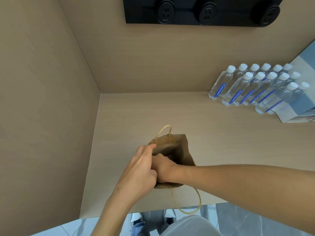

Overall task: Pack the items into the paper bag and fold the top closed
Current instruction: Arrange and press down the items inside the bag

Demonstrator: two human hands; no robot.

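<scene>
We're at the near edge of the counter (pixel 213 133) with the paper bag (pixel 180 150) standing open in front of us, and our left hand (pixel 139 172) is pinching the bag's left rim, fingers curled tight on the paper to hold the mouth apart. Our right hand (pixel 164 169) is down inside the opening, wrist at the rim; the fingers are hidden by the bag wall, so we cannot tell whether it grips something or has let go. We'd call this the packing step, with the fold at the top not yet begun. Next, by our reckoning, the right hand has to come out clear of the rim without dragging the paper, and if more is to go in, reach across to the far right, where the water bottles (pixel 252 87) stand well apart from the bag. Counting now: one bag, two twisted-cord handles, the far handle (pixel 163 131) standing up, the near handle (pixel 190 206) drooping over the counter edge. Bottles, we make it fourteen white caps in three rows, though the right-hand ones blur together. Beside them, one pale box (pixel 300 106), and three sockets on the black power strip (pixel 202 11) above.
</scene>
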